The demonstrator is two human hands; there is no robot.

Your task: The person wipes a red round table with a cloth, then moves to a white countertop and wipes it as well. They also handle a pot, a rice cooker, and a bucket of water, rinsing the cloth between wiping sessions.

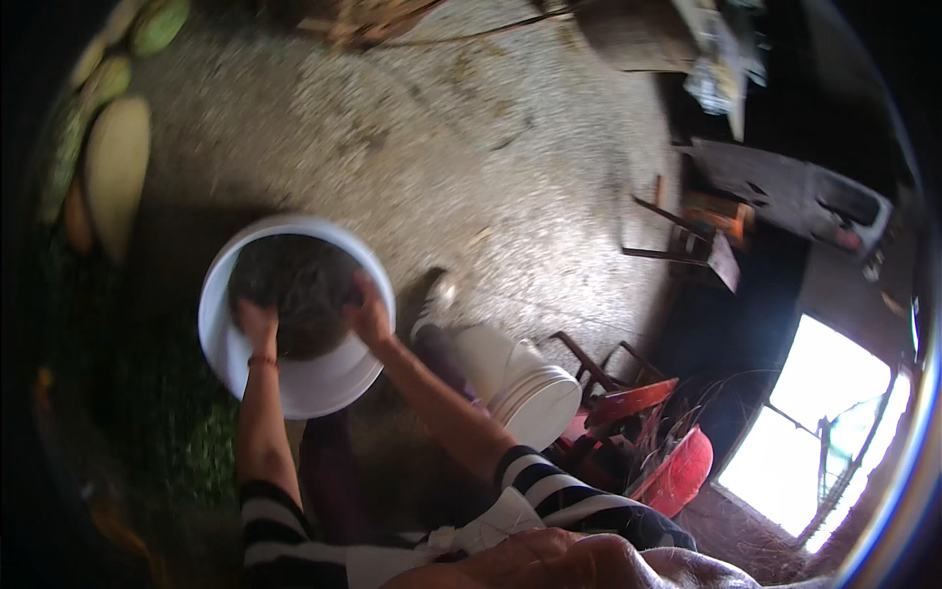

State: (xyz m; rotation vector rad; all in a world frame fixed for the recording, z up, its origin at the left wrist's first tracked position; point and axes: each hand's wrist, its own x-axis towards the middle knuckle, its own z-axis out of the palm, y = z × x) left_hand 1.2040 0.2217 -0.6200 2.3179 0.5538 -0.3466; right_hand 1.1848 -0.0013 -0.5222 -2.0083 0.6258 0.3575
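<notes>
Both of my hands reach into a large white round tub (324, 394), which holds a dark grey-brown mass, blurred, so I cannot tell what it is. My left hand (259, 324) is at the left side of the mass, its wrist circled by a thin reddish bracelet (263, 361). At the right side of the mass, near the inner wall, is my right hand (368, 311). The fingertips of both hands are blurred or partly sunk in the mass, and whether they grip anything does not show.
Right of the tub stand a lidded white bucket (541, 405) and a red chair (677, 471). Large pale gourds or squashes (118, 173) and dark greenery (199, 449) lie on the left. A small stand (721, 261) is at the right, by dark furniture. My shoe (440, 294) is beside the tub.
</notes>
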